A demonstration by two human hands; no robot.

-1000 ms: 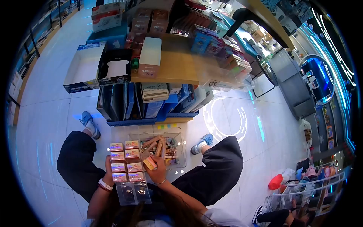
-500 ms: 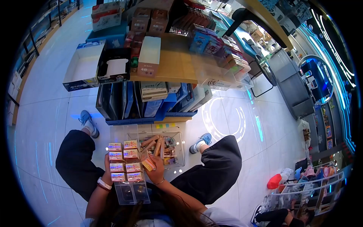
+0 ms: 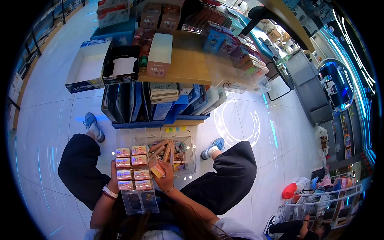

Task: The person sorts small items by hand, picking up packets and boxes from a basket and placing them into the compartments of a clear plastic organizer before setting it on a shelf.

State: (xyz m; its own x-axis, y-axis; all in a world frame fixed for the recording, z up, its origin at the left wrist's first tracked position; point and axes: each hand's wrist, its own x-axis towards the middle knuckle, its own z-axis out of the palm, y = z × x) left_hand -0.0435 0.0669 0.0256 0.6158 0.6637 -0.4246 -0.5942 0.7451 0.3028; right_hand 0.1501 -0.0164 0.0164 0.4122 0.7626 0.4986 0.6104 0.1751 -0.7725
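Observation:
My left hand [image 3: 113, 176] grips the left side of a clear plastic case [image 3: 141, 203] held above my lap. Two columns of small shiny boxes [image 3: 140, 160] fill much of this case, and its end nearest me shows bare plastic. Just right of these, my right hand [image 3: 164, 179] is closed on a small orange and yellow box [image 3: 157, 169]. Beyond that hand, a clear bin [image 3: 193, 154] on the floor contains loose long pinkish boxes [image 3: 168, 150] and other small packets. My left fingers are mostly hidden by the case.
A wooden shelf [image 3: 188, 60] ahead carries open cartons, including a white one [image 3: 90, 64] and a black one [image 3: 121, 66]. Below it stand blue folders [image 3: 136, 102]. My feet flank the bin. At lower right, a person sits beside a rack [image 3: 320, 196] of goods.
The view has shifted slightly, so the shelf and bin sit a little higher in it. Both hands keep nearly the same position and hold.

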